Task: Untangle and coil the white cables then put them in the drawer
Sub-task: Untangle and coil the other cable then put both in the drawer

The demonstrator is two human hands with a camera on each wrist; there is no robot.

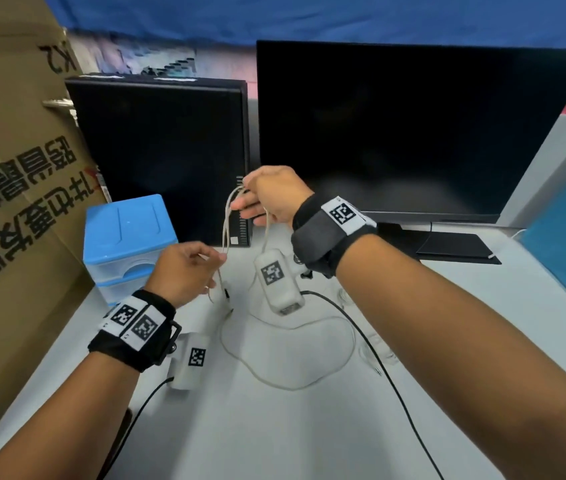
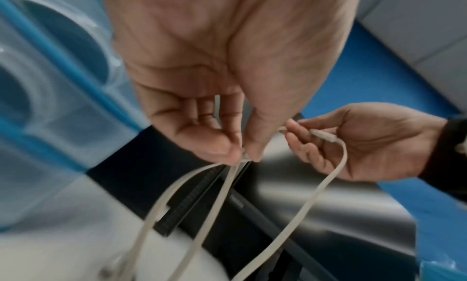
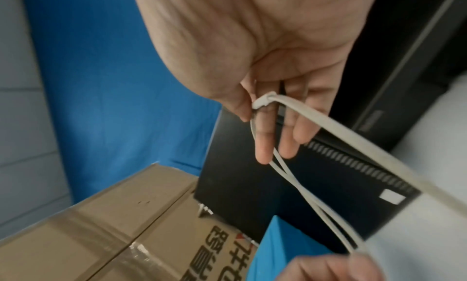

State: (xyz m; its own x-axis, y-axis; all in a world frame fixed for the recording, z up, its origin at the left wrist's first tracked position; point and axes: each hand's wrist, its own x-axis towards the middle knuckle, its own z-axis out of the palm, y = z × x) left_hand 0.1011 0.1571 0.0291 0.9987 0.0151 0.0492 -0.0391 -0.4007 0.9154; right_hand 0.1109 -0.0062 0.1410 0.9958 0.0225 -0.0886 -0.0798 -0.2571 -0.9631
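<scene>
Flanking white cable [image 1: 227,216], drawer unit [image 1: 129,233], monitor [image 1: 413,129], cardboard box [image 1: 14,174]

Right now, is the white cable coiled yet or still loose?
Loose. The white cable sprawls in one wide loop on the table, its upper part stretched between the left hand and right hand.

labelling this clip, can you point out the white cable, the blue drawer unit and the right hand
white cable [image 1: 226,220], head view, strand hanging between the hands
blue drawer unit [image 1: 125,223], head view, its blue top
right hand [image 1: 274,195], head view, back of the hand
</scene>
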